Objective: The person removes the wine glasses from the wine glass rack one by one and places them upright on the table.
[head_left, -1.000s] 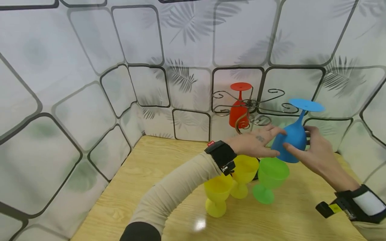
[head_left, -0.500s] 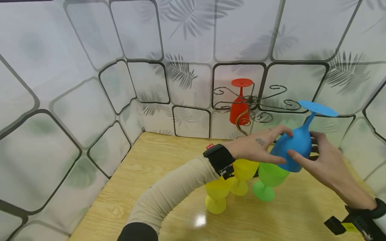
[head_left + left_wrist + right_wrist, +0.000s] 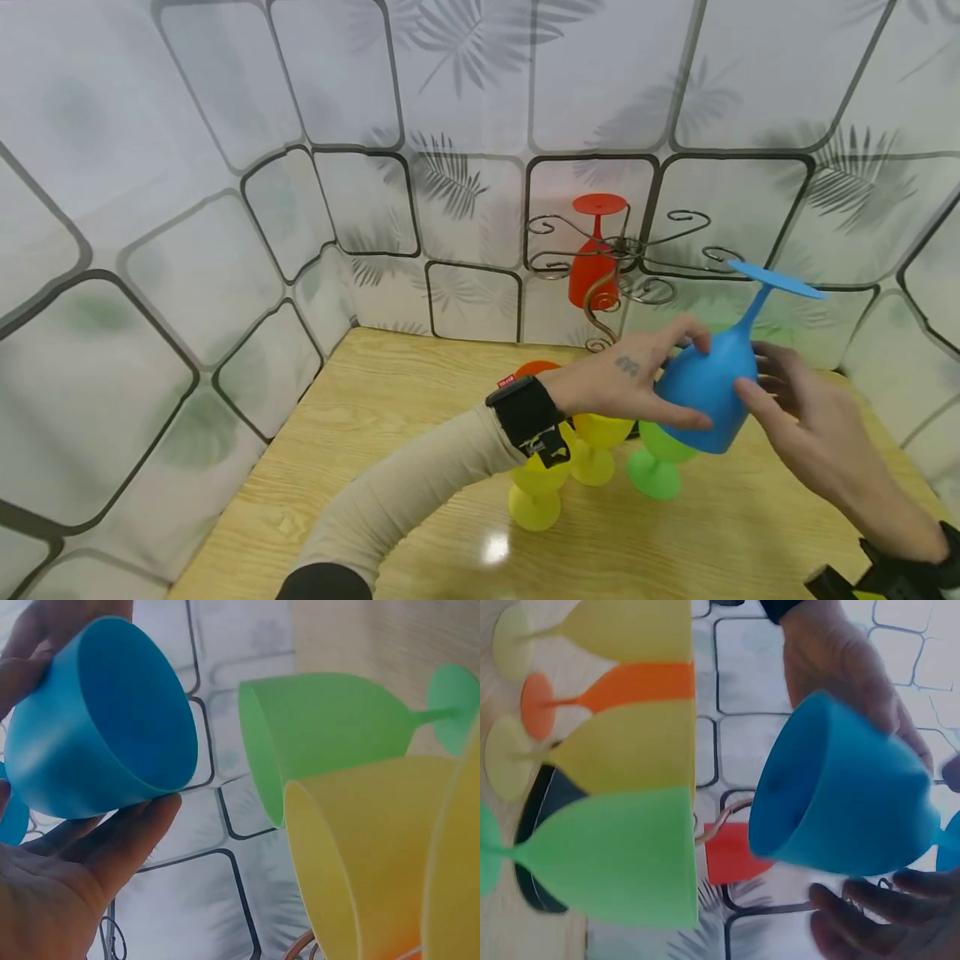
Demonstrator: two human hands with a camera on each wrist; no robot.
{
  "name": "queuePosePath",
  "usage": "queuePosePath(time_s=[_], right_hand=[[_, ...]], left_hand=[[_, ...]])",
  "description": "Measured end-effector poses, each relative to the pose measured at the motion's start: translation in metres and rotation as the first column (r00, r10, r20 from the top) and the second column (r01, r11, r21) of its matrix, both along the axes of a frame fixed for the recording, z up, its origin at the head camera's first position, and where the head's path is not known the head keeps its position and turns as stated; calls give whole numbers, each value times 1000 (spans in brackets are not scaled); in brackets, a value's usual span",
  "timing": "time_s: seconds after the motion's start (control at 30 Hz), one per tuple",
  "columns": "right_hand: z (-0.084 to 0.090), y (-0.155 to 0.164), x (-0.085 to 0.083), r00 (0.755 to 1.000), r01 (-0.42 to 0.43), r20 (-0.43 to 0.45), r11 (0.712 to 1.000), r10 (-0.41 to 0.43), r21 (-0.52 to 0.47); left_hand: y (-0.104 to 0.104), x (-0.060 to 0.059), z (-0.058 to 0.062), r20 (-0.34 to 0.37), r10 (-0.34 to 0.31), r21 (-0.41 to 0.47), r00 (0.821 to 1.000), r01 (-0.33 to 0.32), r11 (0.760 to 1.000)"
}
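Note:
A blue plastic goblet (image 3: 708,383) is held upside down above the table, its stem and flat foot tilted up to the right. My left hand (image 3: 626,379) grips its bowl from the left, thumb in front and fingertips along the side near the rim. On the other side my right hand (image 3: 813,433) surrounds the bowl loosely, thumb overlapping its edge in the head view. In the right wrist view the right fingers (image 3: 862,922) show a thin gap from the bowl.
Two yellow goblets (image 3: 535,504), a green goblet (image 3: 656,475) and an orange goblet (image 3: 537,367) stand upright on the wooden table (image 3: 405,383). Behind my hands, a scrolled metal rack (image 3: 600,292) bears an inverted red goblet (image 3: 592,279). Patterned fabric surrounds the table.
The blue goblet shifted right, then left and lower, tilting more. My left hand moves with it, while my right hand has moved down and its thumb has slid towards the bowl's edge.

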State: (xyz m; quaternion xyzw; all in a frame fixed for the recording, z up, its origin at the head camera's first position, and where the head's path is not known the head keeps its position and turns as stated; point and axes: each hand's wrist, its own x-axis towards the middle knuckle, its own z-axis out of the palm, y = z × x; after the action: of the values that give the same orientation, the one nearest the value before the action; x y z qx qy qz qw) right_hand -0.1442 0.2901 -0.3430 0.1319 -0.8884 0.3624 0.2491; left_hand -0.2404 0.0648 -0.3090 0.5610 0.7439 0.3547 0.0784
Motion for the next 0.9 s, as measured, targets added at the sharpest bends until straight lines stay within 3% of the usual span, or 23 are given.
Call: queuePosePath(time_s=[0.07,0.1,0.17,0.2,0.3,0.37,0.4,0.5,0.63,0.8,0.9], right_hand=[[-1,-2,3,982,-18,-188,1000,17,-4],[0,-4,4,954,-28,-297,1000,31,12],[3,-8,4,866,-29,-495,995,70,91],[5,-10,3,807,-28,-582,989,106,143],[9,-16,-1,637,16,-735,950,232,313],[8,-17,-1,575,26,-753,913,319,407],[6,-18,0,557,24,-750,896,356,443],[1,-18,6,555,-3,-701,844,447,536],[-2,-23,11,551,-56,-670,823,497,565],[7,-34,19,524,-93,-700,849,485,519],[14,-41,27,551,-159,-710,890,439,428]], left_hand=[[-4,3,1,42,1,8,999,-1,1000],[-6,5,1,67,2,12,998,-2,1000],[-10,7,3,109,0,27,994,-3,1000],[-11,8,3,126,-3,34,992,-1,999],[-16,9,5,168,-21,57,986,12,998],[-19,10,4,197,-43,72,979,29,997],[-20,10,4,220,-54,77,974,38,996],[-23,13,2,297,-68,85,952,45,995],[-29,18,2,360,-61,91,931,30,995],[-38,23,6,392,-97,104,915,61,993],[-45,27,11,382,-139,127,914,97,987]])
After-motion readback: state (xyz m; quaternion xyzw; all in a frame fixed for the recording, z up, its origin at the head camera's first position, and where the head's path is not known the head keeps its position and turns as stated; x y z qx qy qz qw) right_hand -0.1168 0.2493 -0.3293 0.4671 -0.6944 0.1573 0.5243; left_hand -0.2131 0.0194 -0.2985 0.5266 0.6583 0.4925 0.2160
